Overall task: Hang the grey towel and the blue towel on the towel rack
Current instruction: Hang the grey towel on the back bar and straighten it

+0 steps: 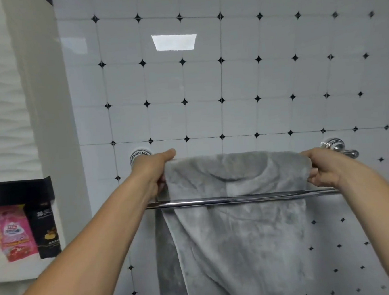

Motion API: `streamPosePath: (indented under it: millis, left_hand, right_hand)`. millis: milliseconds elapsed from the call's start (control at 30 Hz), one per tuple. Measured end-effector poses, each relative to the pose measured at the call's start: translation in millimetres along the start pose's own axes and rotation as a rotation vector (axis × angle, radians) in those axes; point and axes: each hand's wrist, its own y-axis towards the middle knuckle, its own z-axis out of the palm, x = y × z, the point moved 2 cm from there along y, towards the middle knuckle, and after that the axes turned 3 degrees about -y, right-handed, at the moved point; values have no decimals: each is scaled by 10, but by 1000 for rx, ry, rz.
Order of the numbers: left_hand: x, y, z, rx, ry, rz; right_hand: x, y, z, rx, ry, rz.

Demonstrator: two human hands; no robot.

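Well left of the towel rack (239, 199) sit some packets (16, 233). At the rack's left end your left hand (153, 173) pinches the grey towel (242, 236) at its top corner; at its right end your right hand (325, 169) grips the other. The held edge runs along the rack, equally near both hands, cloth hanging behind the front bar. A tiled wall (207, 88) backs the rack; no blue towel shows.

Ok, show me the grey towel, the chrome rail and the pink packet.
grey towel (240, 241), head view, on the cloth hanging below the rail.
chrome rail (274, 196), head view, on the bar's middle stretch.
pink packet (16, 233), head view, on its printed front.
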Motion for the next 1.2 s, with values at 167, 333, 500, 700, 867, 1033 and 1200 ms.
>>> streamPosePath:
  millis: [167,333,500,700,867,1033,1200]
  left_hand:
    - [-146,172,-92,-95,154,102]
    - [-167,221,-214,-116,245,109]
    - [-140,200,-343,-152,239,109]
    - [-42,133,-339,-40,360,118]
    - [104,90,-267,9,345,104]
    - [176,110,-262,-37,202,144]
    - [83,166,-246,-91,27,98]
  right_hand:
    - [81,-21,79,103,50,43]
    - [179,-35,143,201,116,-58]
    - [271,4,-37,204,117,-103]
    - [169,53,-199,-95,-435,-161]
    - [41,-37,-136,-157,-586,-183]
    - [-177,-4,-32,-64,-331,-191]
    - [-55,-15,-46,-22,-263,-57]
